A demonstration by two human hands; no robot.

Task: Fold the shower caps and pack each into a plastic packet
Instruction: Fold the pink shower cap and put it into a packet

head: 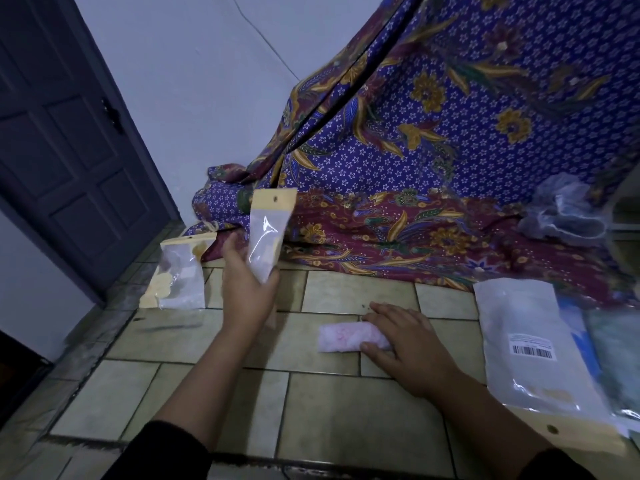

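Note:
My left hand (246,285) holds a clear plastic packet (268,233) with a cream header card upright above the tiled floor, gripping it at its lower end. A folded pink-white shower cap (349,337) lies on the tiles in front of me. My right hand (405,344) rests on the cap's right end, thumb at its near edge and fingers over its far edge. A small pile of packets (180,275) lies on the floor to the left of my left hand.
A stack of flat plastic bags (526,344), one with a barcode label, lies at the right. Crumpled clear shower caps (564,209) sit on the batik cloth (433,161) draped behind. A dark door (65,140) stands at the left.

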